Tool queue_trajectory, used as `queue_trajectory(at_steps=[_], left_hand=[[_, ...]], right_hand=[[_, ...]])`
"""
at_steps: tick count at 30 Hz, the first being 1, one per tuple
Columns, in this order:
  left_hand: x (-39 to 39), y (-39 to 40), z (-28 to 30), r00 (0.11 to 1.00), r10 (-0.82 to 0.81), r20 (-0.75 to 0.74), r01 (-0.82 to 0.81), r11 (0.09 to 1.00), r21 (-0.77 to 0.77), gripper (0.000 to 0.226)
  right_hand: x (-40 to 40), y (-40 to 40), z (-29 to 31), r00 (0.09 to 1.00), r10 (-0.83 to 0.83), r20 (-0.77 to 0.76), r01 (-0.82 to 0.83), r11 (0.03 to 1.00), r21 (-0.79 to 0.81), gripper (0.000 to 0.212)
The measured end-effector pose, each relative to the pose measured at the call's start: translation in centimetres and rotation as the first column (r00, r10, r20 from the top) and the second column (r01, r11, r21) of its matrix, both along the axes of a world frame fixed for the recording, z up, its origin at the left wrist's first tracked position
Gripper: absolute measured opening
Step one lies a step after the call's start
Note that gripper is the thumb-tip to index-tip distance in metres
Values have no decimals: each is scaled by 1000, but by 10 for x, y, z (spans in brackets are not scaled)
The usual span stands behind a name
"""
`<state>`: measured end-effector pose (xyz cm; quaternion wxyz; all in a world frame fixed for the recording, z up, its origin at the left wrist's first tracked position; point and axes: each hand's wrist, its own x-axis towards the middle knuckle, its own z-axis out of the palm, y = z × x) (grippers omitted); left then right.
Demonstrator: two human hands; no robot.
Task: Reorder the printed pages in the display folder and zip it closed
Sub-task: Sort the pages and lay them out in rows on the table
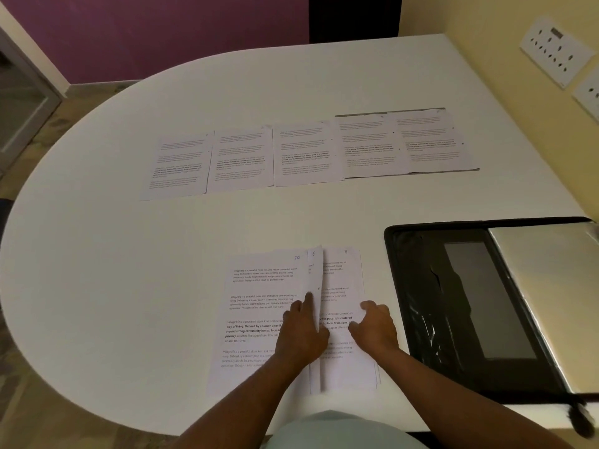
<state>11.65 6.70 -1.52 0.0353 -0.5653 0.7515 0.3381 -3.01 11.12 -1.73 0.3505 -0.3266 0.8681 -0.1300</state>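
1. I am pressing my left hand [303,332] down on the near stack of pages [259,319], index finger stretched forward along the edge of a page marked 6 [314,270] that is lifting up on its side.
2. My left fingers are mostly straight, so that hand is flat and gripping nothing, as far as I can see.
3. My right hand [376,328] is resting on the page marked 8 [343,280], fingers loosely curled with the tips touching the paper; I cannot tell whether it is pinching a sheet.
4. The page marked 10 [262,286] is lying on top at the left of this stack.
5. Five more printed pages [308,153] are lying in a row across the far side of the white table [113,270], edges touching or slightly overlapping.
6. The black display folder [470,303] is lying open just to my right, near the table's edge, with its clear sleeves showing.
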Motion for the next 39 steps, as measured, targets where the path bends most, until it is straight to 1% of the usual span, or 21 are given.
queue_trajectory(at_steps=[3,6,8,11,13,16,18,23,26,28,30,31,32,33,35,37,38,39], left_hand=[[-2,0,4,998,-54,35,53,998,34,85],[-4,-3,6,993,-94,73,91,995,44,78],[-6,-4,8,995,-74,62,71,996,45,75],[-6,-3,9,999,-33,37,32,999,36,82],[-5,-3,8,995,-78,64,77,997,16,85],[-5,-2,5,977,-169,127,167,986,30,86],[-7,-1,3,967,-193,164,187,981,48,86],[-10,0,1,957,-206,202,200,978,51,81],[-11,0,2,953,-215,215,207,977,59,78],[-12,1,5,959,-188,214,181,982,51,67],[-13,1,10,975,-112,191,116,993,-9,41],[-14,2,13,981,-75,182,84,995,-45,30],[-15,3,15,983,-47,175,62,995,-84,26],[-15,4,16,984,-29,173,51,991,-123,25],[-17,8,20,987,3,163,33,976,-216,27],[-19,10,23,991,4,133,35,957,-289,27],[-21,11,23,994,-17,111,52,947,-317,26],[-23,11,23,995,-44,85,70,938,-340,25]], right_hand=[[-5,-2,-2,998,-41,49,42,999,-9,57],[-9,-3,-3,997,-40,71,42,999,-30,53],[-12,-3,-5,994,-41,104,44,999,-28,48],[-12,-2,-6,991,-65,113,67,998,-12,47],[-11,1,-7,994,-73,80,74,997,-11,50],[-11,3,-9,994,-74,86,74,997,2,48],[-13,3,-10,992,-83,100,82,997,9,45],[-19,2,-9,975,-144,172,147,989,-7,35],[-20,4,-7,982,-127,141,132,991,-32,34],[-16,7,-6,998,-47,31,50,996,-76,36],[-10,8,-8,998,24,-61,-33,988,-152,43],[-6,8,-7,997,40,-64,-51,983,-177,46],[-2,7,-5,997,43,-59,-53,982,-184,49],[1,6,-4,997,33,-68,-46,980,-193,53],[6,6,-1,991,2,-137,-36,967,-250,60],[10,5,3,986,-7,-169,-53,937,-345,55],[10,3,6,993,-4,-122,-41,930,-366,48],[10,0,10,1000,-4,-23,-5,933,-361,41]])
